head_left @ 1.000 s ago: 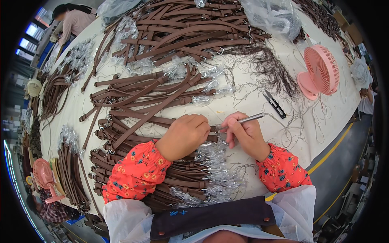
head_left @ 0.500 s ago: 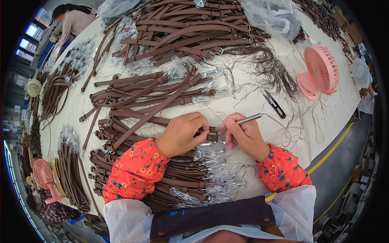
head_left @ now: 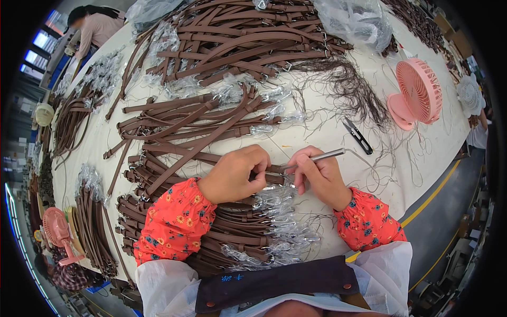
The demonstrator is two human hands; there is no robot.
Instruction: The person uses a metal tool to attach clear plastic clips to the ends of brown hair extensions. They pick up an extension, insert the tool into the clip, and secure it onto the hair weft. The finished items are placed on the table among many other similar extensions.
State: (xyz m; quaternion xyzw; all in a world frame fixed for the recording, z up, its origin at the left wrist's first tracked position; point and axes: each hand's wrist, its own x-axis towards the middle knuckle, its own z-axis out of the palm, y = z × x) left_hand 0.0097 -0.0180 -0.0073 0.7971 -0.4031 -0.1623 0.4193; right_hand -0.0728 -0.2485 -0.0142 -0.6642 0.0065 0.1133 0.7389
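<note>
My right hand [head_left: 320,178] is closed on a slim silver pen-like tool [head_left: 330,154], with a thin grey cord trailing from its rear end. The tool's front points left, toward my left hand [head_left: 236,175]. That hand is curled, thumb and forefinger together, at a brown strap [head_left: 274,178] whose end shows between my two hands. The fingers partly hide the strap. Under and below the hands lie rows of brown straps [head_left: 240,224] with metal clasps in clear plastic wrap [head_left: 280,222].
Brown straps are heaped [head_left: 237,45] at the back of the white table. Loose dark threads [head_left: 351,87], black thread snips [head_left: 358,137] and a pink fan [head_left: 417,92] lie to the right. Another pink fan [head_left: 57,230] stands at the left. One person [head_left: 97,29] works at the far left.
My left hand has shifted slightly left, its fingers a little more open in shape. The silver tool has moved slightly to the right with my right hand.
</note>
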